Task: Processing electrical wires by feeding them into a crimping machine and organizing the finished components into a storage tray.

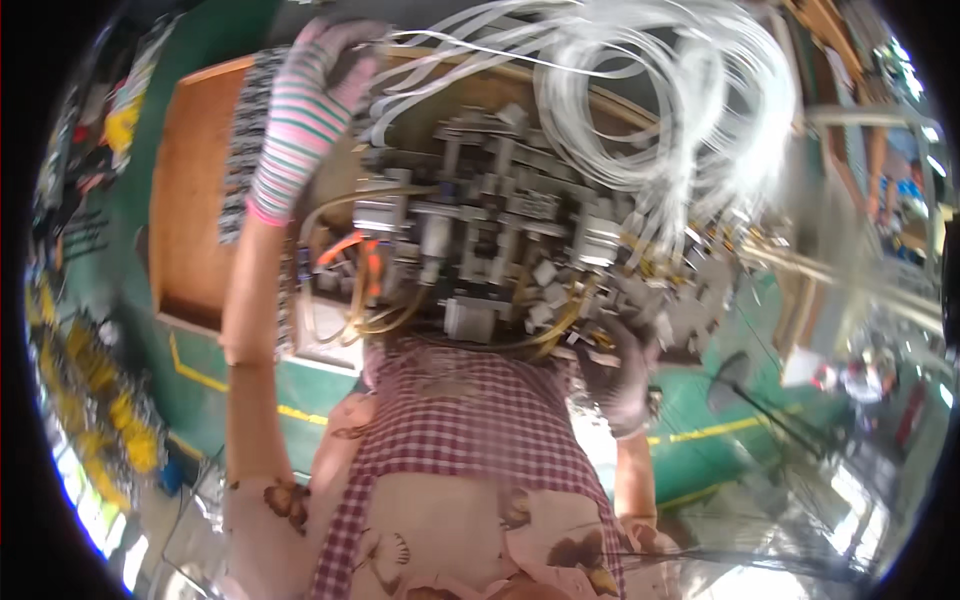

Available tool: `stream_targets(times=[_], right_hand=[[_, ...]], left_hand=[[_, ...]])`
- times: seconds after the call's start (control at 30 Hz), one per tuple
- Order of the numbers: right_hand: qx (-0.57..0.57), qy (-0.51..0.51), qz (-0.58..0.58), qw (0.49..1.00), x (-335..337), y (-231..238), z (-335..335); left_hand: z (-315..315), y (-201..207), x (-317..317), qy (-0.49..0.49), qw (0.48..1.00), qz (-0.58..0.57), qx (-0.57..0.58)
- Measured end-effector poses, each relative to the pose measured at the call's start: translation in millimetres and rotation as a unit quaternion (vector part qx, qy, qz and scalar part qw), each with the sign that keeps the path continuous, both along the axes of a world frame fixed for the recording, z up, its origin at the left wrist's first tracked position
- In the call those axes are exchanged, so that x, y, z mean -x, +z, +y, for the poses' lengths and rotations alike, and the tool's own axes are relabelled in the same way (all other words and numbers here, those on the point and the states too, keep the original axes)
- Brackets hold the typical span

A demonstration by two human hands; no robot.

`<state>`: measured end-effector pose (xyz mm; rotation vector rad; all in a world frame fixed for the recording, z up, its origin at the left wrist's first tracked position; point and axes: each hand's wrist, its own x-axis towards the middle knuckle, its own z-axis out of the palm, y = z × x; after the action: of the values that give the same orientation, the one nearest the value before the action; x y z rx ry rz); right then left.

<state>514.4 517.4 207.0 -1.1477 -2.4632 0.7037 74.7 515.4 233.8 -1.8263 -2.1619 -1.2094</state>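
My left hand, in a pink, white and green striped glove, is raised at the far left of the machine. Its fingers are closed at the end of a thin white cable that runs right to a large coiled bundle of white cables. In the middle stands a metal assembly machine with blocks, cylinders and tan tubes. Low on the right, my right hand in a dark greyish glove is beside a heap of small pale parts. Its fingers are smeared by motion, and any held part is hidden.
A brown wooden board lies to the left, with a row of small grey parts along it. Orange-handled tools rest by the machine's left side. Yellow lines mark the green floor. A pale bar extends at the right.
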Motion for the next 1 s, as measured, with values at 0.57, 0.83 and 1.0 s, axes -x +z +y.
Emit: stream_targets(times=[0.57,0.83,1.0], right_hand=[[0.435,0.017,0.272,0.858,-10.1,19.8,48.2],[-0.217,-0.034,-0.006,0.976,18.1,-5.6,24.1],[-0.184,-0.085,0.066,0.977,-0.3,-16.7,17.1]], left_hand=[[-302.8,-137.1,63.1,0.336,0.806,-0.487,-0.003],[-285.0,-132.1,52.7,0.356,0.8,-0.457,-0.154],[-259.2,-74.6,28.7,0.296,0.82,-0.456,-0.177]])
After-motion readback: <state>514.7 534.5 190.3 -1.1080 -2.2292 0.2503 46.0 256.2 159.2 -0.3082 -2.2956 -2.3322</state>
